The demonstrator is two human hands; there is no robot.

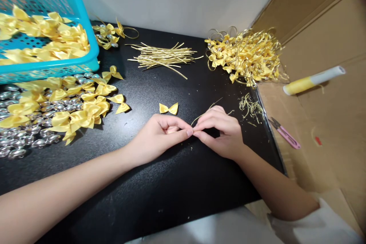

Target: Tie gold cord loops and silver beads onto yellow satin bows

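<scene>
My left hand (161,137) and my right hand (221,129) meet fingertip to fingertip over the black table. Both pinch a thin gold cord (197,119), whose loose ends stick up past the right fingers; the pinched part is mostly hidden. Just beyond my left hand lies a single yellow ribbon bow (168,108), touched by neither hand. Farther back is a bundle of cut gold cords (166,57). To the left, more yellow bows (88,112) rest on and among silver beads (34,133).
A turquoise basket (95,51) holding yellow bows stands at the back left. Bows looped with gold cord form a heap (246,55) at the back right, with cord scraps (251,106) before it. Pink snips (287,136) and a yellow-white tube (314,80) lie on cardboard at the right.
</scene>
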